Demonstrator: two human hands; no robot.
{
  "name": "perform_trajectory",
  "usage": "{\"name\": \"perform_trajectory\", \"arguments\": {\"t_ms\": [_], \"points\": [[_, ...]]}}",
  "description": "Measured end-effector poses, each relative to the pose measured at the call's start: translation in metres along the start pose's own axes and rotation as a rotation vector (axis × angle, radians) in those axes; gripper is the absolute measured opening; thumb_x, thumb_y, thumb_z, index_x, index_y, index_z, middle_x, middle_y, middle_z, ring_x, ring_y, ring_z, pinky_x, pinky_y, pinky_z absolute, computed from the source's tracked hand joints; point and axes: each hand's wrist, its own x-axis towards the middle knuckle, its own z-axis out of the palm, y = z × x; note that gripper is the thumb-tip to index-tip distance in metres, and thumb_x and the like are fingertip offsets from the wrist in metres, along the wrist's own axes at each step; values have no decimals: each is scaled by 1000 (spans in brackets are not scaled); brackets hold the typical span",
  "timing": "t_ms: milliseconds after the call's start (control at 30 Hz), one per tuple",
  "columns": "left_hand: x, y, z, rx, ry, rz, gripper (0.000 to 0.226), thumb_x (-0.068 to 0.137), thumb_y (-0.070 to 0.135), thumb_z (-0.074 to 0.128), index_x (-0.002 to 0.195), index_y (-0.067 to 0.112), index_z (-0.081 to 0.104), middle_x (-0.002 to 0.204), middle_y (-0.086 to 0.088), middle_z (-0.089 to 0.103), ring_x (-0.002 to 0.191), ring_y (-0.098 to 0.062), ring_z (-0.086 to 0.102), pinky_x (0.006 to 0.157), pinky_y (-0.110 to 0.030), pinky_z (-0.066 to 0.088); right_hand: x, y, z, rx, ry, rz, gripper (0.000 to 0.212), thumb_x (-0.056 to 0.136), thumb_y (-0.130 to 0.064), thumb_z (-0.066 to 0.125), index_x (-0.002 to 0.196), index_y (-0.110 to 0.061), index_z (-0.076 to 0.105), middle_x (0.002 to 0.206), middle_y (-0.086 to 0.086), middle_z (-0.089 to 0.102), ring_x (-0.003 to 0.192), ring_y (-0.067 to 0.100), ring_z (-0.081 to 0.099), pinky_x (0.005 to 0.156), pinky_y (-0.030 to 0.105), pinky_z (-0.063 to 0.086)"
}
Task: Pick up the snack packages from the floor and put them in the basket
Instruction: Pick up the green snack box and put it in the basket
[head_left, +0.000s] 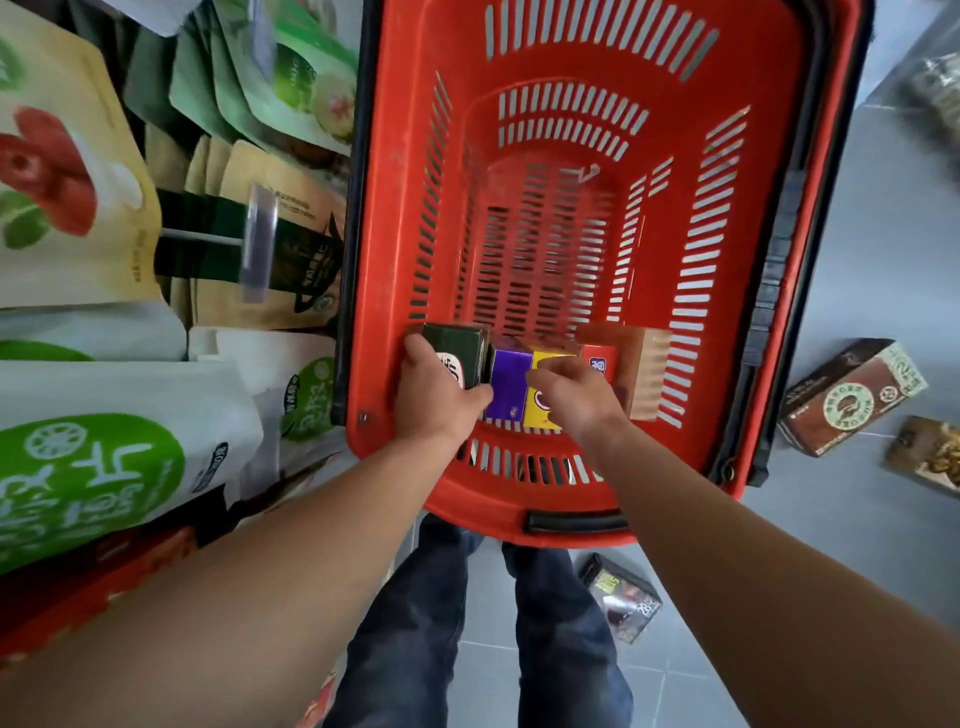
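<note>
One red basket (597, 130) fills the upper middle of the frame. Four boxes stand in a row at its near end: dark green (457, 348), purple (508, 382), yellow (540, 410), and red-brown (636, 364). Three boxes lie on the floor: two at the right edge (852, 397) (927, 457), one at the bottom centre (621, 597). Two hands (434, 397) (576, 397) reach in.

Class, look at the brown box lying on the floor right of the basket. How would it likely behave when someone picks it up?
The brown box has flat faces and sharp edges, so it probably stays stiff. It lies on a broad side, so it should not roll. It looks like cardboard, so likely light and easy to grip.
</note>
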Motion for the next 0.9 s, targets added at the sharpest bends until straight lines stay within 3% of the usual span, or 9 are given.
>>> {"name": "perform_trajectory", "arguments": {"t_ms": [67,133,433,500,567,633,700,767,900], "points": [[7,-2,12,13,9,5,80,69,26,87,127,8,34,123,-14,57,105,-34,62,76,-35,49,8,3,0,-60,-29,-24,31,96,-32,60,124,-21,55,126,-2,59,113,14,52,72,24,51],[15,-6,24,20,-5,11,81,69,25,87,127,7,34,123,-14,56,103,-34,62,74,-34,47,16,9,0,-168,-37,-74,42,97,-30,59,136,-18,49,134,1,56,113,13,51,67,22,47],[41,-23,50,30,-113,-34,82,72,23,86,128,10,28,109,-8,59,93,-27,62,72,-31,46,46,35,-1,-641,50,-293,66,87,-33,72,145,-22,41,149,2,41,135,23,44,99,38,51],[43,-23,51,39,-227,-78,83,76,30,83,133,13,24,113,-6,58,92,-23,59,72,-29,44,49,36,-3,-652,49,-323,67,87,-31,73,145,-23,40,151,1,38,136,23,43,98,38,52],[43,-22,50,60,-306,-146,86,83,34,76,142,14,17,128,-10,55,106,-27,60,79,-32,46,52,37,-4,-655,44,-325,69,86,-29,73,145,-23,40,152,0,36,138,25,40,99,40,51],[38,-19,46,163,-191,-26,91,85,27,72,152,11,12,150,-15,38,133,-31,45,103,-36,43,53,36,-6,-690,44,-320,70,85,-29,72,146,-23,39,153,0,34,138,26,39,102,42,49],[27,-17,41,292,-69,205,93,86,16,69,156,13,9,162,-13,16,148,-31,21,120,-38,25,54,35,-7,-742,27,-316,71,85,-30,71,147,-24,36,154,0,33,139,28,37,104,45,47],[19,-21,39,437,-113,353,93,86,11,67,158,18,8,165,-8,3,152,-32,7,123,-42,16,54,35,-7,-802,6,-299,71,86,-30,71,147,-24,35,155,0,31,141,28,33,106,46,46],[14,-34,42,579,-224,361,103,85,3,63,157,22,-8,164,-1,-19,152,-31,-5,123,-47,16,54,40,-6,-933,-52,-302,75,87,-28,70,150,-24,30,161,2,19,148,28,19,110,48,40]]}}
